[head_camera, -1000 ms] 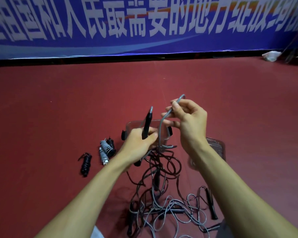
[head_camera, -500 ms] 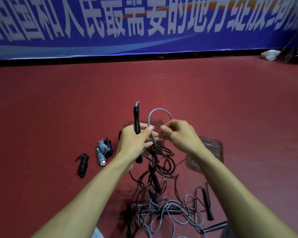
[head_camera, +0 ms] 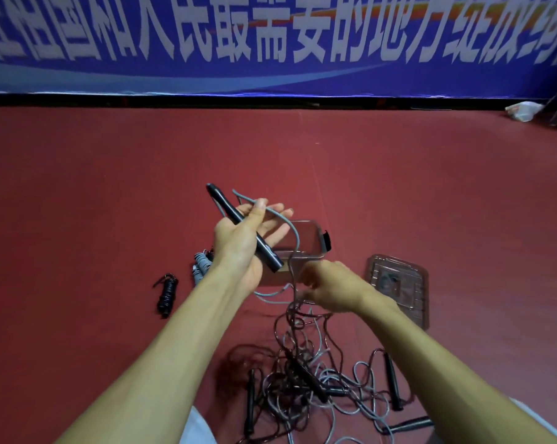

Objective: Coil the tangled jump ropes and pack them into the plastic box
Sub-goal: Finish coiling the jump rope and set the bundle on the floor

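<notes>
My left hand [head_camera: 245, 241] grips a black jump-rope handle [head_camera: 242, 226] that lies slanted across its palm, tip up to the left. A grey cord [head_camera: 290, 229] loops over its fingers and drops to my right hand [head_camera: 328, 288], which pinches it lower down. The tangled pile of grey and black ropes [head_camera: 306, 382] with several black handles lies on the floor below my hands. Behind my hands stands the clear plastic box [head_camera: 312, 241], partly hidden by them.
The box's clear lid [head_camera: 399, 288] lies flat to the right. A coiled black rope [head_camera: 166, 294] and coiled grey ropes [head_camera: 201, 265] lie on the red floor to the left. A blue banner [head_camera: 270, 43] runs along the back. A white bag [head_camera: 524, 111] sits far right.
My left hand has tilted the handle from upright to slanted and opened its fingers. My right hand has dropped lower, drawing the grey cord over the left hand.
</notes>
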`<state>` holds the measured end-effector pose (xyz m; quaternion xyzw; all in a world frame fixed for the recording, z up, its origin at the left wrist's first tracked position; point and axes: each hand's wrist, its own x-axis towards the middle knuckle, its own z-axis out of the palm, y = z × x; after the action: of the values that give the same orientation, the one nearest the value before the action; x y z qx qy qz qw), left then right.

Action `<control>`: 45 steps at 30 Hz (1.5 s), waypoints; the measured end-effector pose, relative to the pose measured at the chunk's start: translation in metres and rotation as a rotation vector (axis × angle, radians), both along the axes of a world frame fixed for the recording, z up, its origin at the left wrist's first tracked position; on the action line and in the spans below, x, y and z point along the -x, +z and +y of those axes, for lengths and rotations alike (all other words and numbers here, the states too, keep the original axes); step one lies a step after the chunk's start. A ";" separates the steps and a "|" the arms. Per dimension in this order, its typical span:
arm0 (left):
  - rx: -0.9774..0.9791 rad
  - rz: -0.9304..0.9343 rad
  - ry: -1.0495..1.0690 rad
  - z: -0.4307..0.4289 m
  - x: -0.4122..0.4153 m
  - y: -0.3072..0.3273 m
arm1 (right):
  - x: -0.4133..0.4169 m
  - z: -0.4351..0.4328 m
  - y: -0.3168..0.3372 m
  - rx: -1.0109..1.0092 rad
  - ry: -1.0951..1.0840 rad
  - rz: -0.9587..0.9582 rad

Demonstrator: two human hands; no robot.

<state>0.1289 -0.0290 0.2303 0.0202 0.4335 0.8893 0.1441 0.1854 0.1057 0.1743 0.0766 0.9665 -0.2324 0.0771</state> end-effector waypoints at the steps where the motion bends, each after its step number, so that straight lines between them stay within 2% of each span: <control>1: -0.026 -0.022 -0.004 -0.001 0.000 0.000 | 0.000 -0.002 0.005 0.052 0.002 0.057; 4: -0.200 -0.118 -0.016 -0.006 0.004 0.003 | 0.003 -0.009 0.013 0.258 -0.037 0.186; 6: -0.321 -0.164 -0.033 -0.011 0.005 0.006 | 0.005 -0.012 0.010 0.326 -0.071 0.247; 10: -0.416 -0.193 -0.050 -0.018 0.005 0.011 | 0.011 -0.016 -0.002 0.211 -0.077 0.338; 12: -0.428 -0.190 -0.055 -0.019 0.004 0.012 | 0.012 -0.021 -0.002 0.185 -0.013 0.313; 16: -0.429 -0.216 -0.027 -0.018 0.006 0.010 | 0.011 -0.024 0.003 0.208 -0.014 0.334; 19: -0.295 -0.194 0.051 -0.012 0.011 0.002 | 0.010 -0.018 0.012 0.289 -0.159 0.479; 24: 0.124 -0.036 0.097 -0.003 0.013 -0.016 | 0.008 -0.013 0.026 0.576 -0.401 0.679; 27: 0.311 0.070 -0.029 0.004 0.005 -0.019 | 0.006 -0.012 0.039 0.915 -0.447 0.749; 33: 0.882 0.448 -0.354 0.013 -0.010 -0.032 | 0.002 -0.002 0.063 1.288 -0.509 0.958; 35: 0.908 0.474 -0.484 0.015 -0.013 -0.036 | 0.001 0.004 0.064 1.435 -0.571 0.975; 37: 0.916 0.503 -0.500 0.018 -0.017 -0.041 | 0.000 0.009 0.063 1.552 -0.622 0.958; 39: 0.987 0.581 -0.370 0.020 -0.016 -0.044 | 0.000 0.014 0.060 1.588 -0.642 0.914; 40: 0.969 0.556 -0.315 0.021 -0.016 -0.044 | 0.001 0.016 0.059 1.569 -0.645 0.887; 43: 0.763 0.358 -0.225 0.024 -0.017 -0.038 | 0.003 0.021 0.052 1.324 -0.651 0.777; 45: 0.664 0.308 -0.151 0.025 -0.017 -0.031 | 0.004 0.022 0.043 1.101 -0.629 0.663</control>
<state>0.1457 -0.0036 0.1992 0.1380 0.7121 0.6738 0.1408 0.1809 0.1276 0.2174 0.2270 0.6133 -0.7089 -0.2641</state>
